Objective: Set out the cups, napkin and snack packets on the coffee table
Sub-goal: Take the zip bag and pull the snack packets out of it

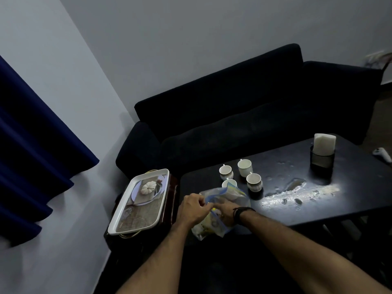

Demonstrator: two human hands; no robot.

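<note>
A clear zip bag [233, 197] with a blue rim lies at the near left corner of the dark coffee table [350, 194]; snack packets show dimly through it. My left hand [194, 209] pinches the bag's rim. My right hand [226, 213], with a dark wristband, reaches inside the bag's mouth; its fingers are hidden. Several white cups stand just behind the bag: one [226, 171], one [245, 167], one [254, 181], and one [229, 183] partly hidden by the bag. White napkins [324, 143] stand upright in a black mesh holder [322, 161] at the table's far right.
A white tray [118, 224] with a printed picture rests on a small dark side table left of the coffee table. A dark sofa [244, 115] runs behind. Spilled liquid [294, 184] glistens mid-table. A white controller [382, 153] lies at the right edge. Blue curtain [31, 145] hangs left.
</note>
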